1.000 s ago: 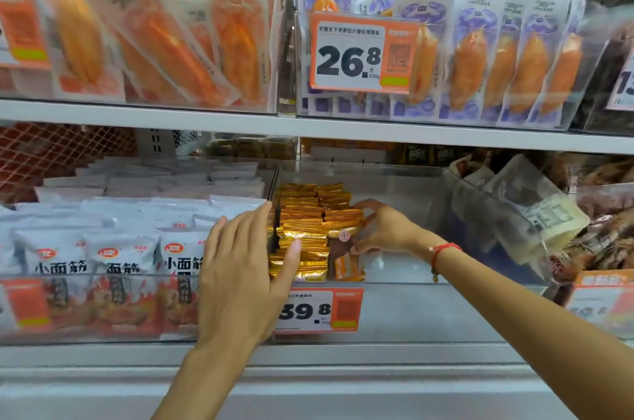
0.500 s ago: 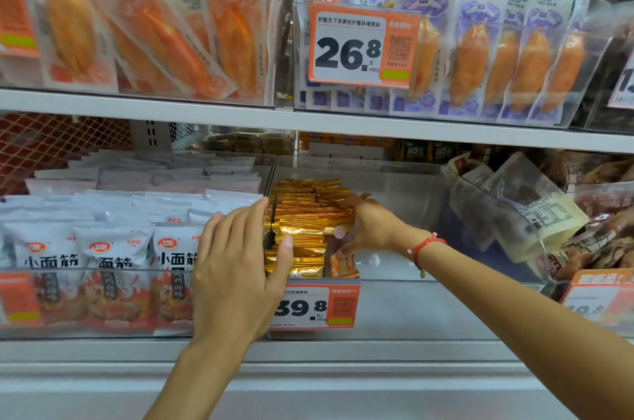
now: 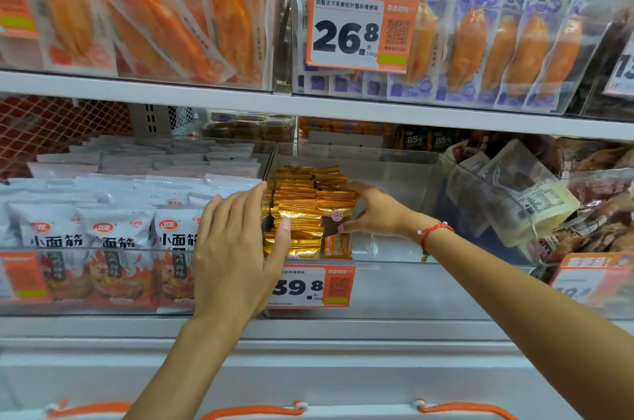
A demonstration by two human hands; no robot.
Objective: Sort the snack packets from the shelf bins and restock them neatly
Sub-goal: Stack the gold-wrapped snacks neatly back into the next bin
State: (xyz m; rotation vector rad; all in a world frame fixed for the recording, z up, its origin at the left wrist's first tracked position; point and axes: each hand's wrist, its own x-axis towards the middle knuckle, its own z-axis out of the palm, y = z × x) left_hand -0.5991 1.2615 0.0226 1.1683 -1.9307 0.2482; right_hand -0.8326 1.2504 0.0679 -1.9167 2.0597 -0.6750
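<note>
Now we have both hands at the stack of gold foil snack packets (image 3: 302,210), which stands in the left front corner of the clear plastic shelf bin (image 3: 404,172) on the lower shelf. Our left hand (image 3: 236,248) lies flat and open against the stack's left side, fingers straight, thumb across the front packets near the bin's front wall. Our right hand (image 3: 374,210), with a red string bracelet (image 3: 434,230) on the wrist, curls its fingers round the stack's right edge and grips it, the thumb low beside an orange-printed packet (image 3: 338,244). To the right of the stack the bin floor lies bare up to the far wall, leaving us open room on that side. An orange price tag reading 39.8 (image 3: 312,285) hangs on the bin's front edge, just below the stack. Tight against the bin's left wall stand white packets with red flame print (image 3: 113,248) in the neighbouring bin, so no room there
</note>
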